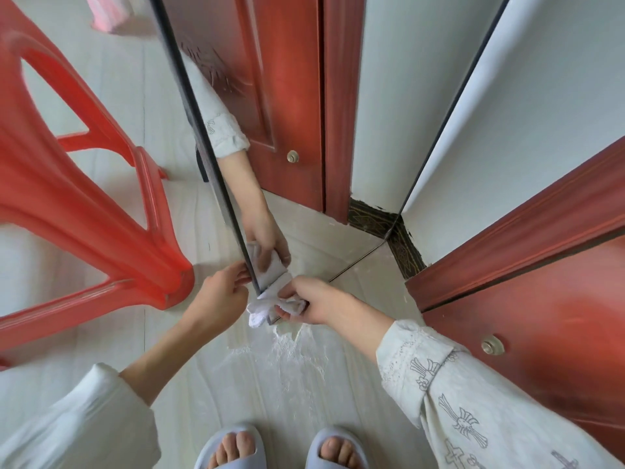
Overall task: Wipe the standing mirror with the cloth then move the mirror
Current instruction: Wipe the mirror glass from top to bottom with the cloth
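Note:
The tall standing mirror [338,147] has a thin black frame and rests on the floor, leaning toward the wall ahead. Its glass reflects a red door, a white wall and my arm. A white cloth [267,304] is bunched against the mirror's bottom left corner. My right hand [311,301] is shut on the cloth and presses it on the lower edge. My left hand [225,291] grips the mirror's left frame edge just above the floor, fingertips touching the frame.
An orange-red plastic chair [84,198] stands close on the left, one leg foot near my left hand. A red wooden door [541,316] with a round knob is on the right. My feet in pale blue slippers [280,446] stand on light floor tiles.

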Available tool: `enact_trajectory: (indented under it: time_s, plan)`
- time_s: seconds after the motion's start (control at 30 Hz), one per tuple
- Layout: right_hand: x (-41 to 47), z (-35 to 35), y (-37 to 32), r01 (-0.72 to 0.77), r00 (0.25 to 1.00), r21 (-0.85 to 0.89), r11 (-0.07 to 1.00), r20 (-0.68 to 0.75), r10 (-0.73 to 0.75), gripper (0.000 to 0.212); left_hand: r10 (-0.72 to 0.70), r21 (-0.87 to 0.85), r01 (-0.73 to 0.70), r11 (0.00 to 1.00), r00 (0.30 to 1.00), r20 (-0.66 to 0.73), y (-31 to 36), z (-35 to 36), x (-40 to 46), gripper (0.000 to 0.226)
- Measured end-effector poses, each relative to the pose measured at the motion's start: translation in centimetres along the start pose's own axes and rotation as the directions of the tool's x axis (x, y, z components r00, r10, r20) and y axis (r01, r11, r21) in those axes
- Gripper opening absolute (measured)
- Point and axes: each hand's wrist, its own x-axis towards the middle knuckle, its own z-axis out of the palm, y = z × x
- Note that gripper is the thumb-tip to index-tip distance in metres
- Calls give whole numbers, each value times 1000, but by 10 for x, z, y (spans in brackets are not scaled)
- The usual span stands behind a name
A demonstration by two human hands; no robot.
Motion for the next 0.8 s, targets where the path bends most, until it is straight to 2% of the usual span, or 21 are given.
enact_trajectory:
  time_s: [0.13,0.2,0.27,0.33,0.43,0.47,0.5,0.53,0.57,0.6,0.63,0.7,0.77,0.8]
  plan:
    - [-27,0,-5,119,988,-26,993,105,-116,22,4,-59,-6,998,1000,-31,15,-13,-7,48]
    - [-29,-7,0,129,985,-127,983,129,-113,20,-1,-97,-2,995,999,-32,18,-13,-9,49]
    - [-24,-17,8,73,997,-219,973,54,-63,21,-5,-105,1,995,999,-33,16,-12,-10,51]
    - [-18,-25,13,5,999,-215,977,-49,-16,18,-8,-100,4,995,999,-46,13,-11,-9,51]
    - [3,-30,9,53,969,-227,973,-224,-105,20,-10,-100,5,995,998,-55,6,-9,-5,52]
    - [10,-27,4,77,950,-300,951,-268,-161,22,-9,-101,3,995,999,-53,4,-8,-3,52]
    - [18,-23,-1,57,945,-236,970,-301,-129,25,-7,-103,2,995,999,-50,3,-6,-2,52]
    - [28,-20,0,-72,950,-251,965,-311,-10,30,-12,-104,7,995,999,-48,1,-5,-1,52]
    - [34,-22,2,-55,947,-436,898,-307,-91,35,-17,-103,12,995,999,-45,-1,-4,0,51]
    - [34,-21,0,-22,940,-492,870,-306,-149,37,-25,-105,21,994,999,-38,-2,-2,1,51]
    - [32,-22,-6,31,946,-409,912,-284,-159,36,-35,-109,31,994,999,-30,-3,-1,2,51]
    - [23,-24,-7,76,964,-459,885,-193,-182,23,-52,-117,50,992,999,-17,-4,0,3,51]
    - [13,-23,-7,99,960,-218,971,-236,-151,7,-60,-124,59,990,998,-7,-4,0,4,51]
    - [10,-22,-7,119,968,-150,982,-205,-149,4,-65,-132,65,989,998,4,-3,-1,3,52]
